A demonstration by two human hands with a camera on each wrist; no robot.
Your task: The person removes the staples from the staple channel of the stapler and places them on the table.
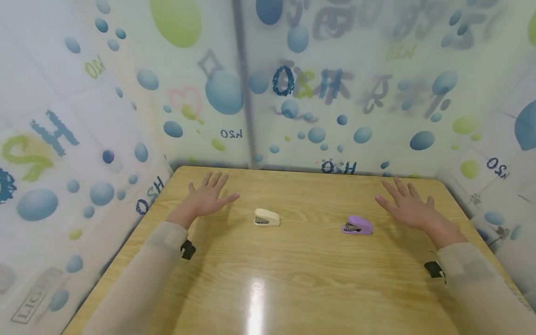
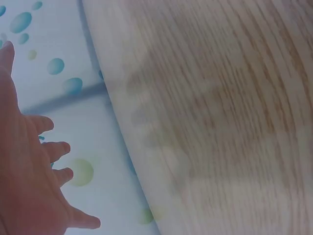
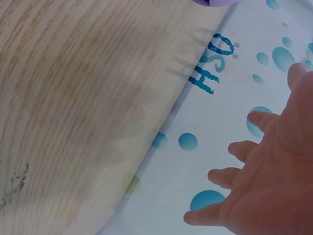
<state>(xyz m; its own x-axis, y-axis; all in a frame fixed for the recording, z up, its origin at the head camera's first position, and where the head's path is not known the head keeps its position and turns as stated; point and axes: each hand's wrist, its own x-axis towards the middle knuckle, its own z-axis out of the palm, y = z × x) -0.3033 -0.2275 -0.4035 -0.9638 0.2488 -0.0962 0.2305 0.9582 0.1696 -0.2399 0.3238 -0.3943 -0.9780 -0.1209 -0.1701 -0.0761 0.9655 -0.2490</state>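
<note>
A cream stapler (image 1: pixel 267 217) and a purple stapler (image 1: pixel 357 225) lie apart on the wooden table (image 1: pixel 251 260). To the left of the cream one, my left hand (image 1: pixel 206 195) is held over the table with its fingers spread. My right hand (image 1: pixel 406 204) is spread in the same way, to the right of the purple stapler. Neither hand touches a stapler. In the left wrist view the left hand (image 2: pixel 34 181) shows spread fingers and nothing in them. The right wrist view has the right hand (image 3: pixel 264 171) likewise spread, with a sliver of the purple stapler (image 3: pixel 217 2) at the top edge.
Printed curtains (image 1: pixel 293 125) with blue and green dots stand behind the table and along both sides. Their back panel meets the table's far edge (image 1: pixel 310 173). A bright light reflection lies on the near part of the tabletop.
</note>
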